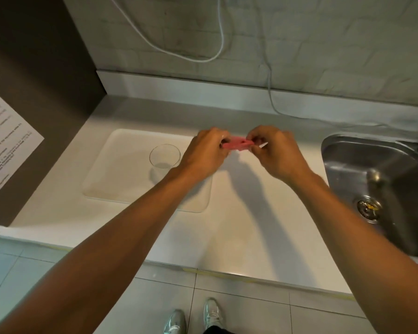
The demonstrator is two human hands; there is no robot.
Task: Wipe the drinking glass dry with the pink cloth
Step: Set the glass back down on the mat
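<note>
A clear drinking glass (164,156) stands upright on a white tray (121,169), just left of my left hand. The pink cloth (237,143) is folded small and held above the counter, stretched between both hands. My left hand (206,154) pinches its left end and my right hand (276,151) pinches its right end. Most of the cloth is hidden by my fingers. Neither hand touches the glass.
A steel sink (381,189) with a drain lies at the right. White cables (272,102) hang down the tiled wall onto the white counter (251,225). A dark panel with a printed sheet (3,141) stands at the left.
</note>
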